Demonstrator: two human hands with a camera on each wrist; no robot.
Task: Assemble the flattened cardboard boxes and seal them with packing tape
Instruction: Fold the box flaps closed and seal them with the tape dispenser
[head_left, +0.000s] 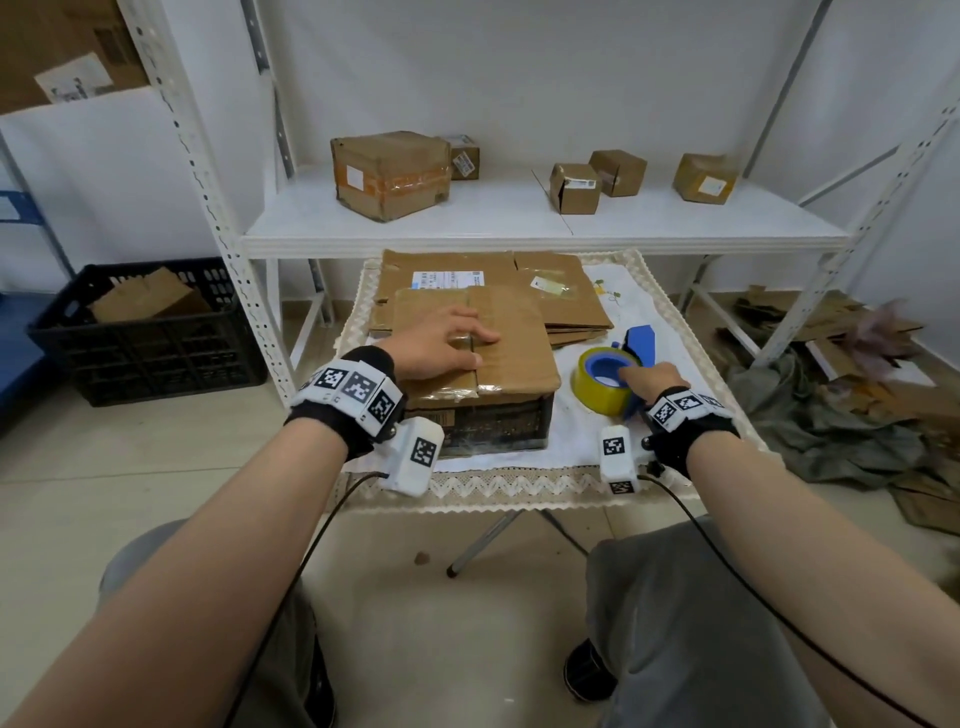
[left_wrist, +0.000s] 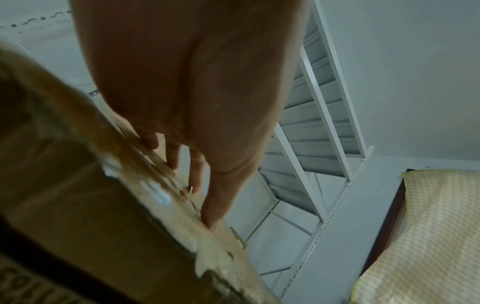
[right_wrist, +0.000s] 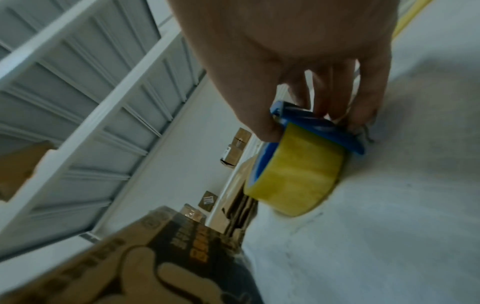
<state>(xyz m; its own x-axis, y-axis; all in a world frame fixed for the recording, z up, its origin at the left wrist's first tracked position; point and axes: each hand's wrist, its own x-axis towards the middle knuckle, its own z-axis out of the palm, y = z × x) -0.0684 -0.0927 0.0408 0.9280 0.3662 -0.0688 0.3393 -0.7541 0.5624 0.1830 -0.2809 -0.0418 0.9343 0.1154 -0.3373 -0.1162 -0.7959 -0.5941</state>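
the left hand (head_left: 441, 340) lay flat on the light, stiff box (head_left: 483, 364), while beside the box the right hand (head_left: 649, 382) gripped the tape dispenser (head_left: 610, 379), likely best held by its blue frame.

A small stockroom or parcel-packing room. White slotted metal shelving (head_left: 519, 218) carries taped parcels (head_left: 390, 174), a black crate (head_left: 150, 338) holds cardboard, and scrap cardboard (head_left: 831, 332) litters the tiled floor.
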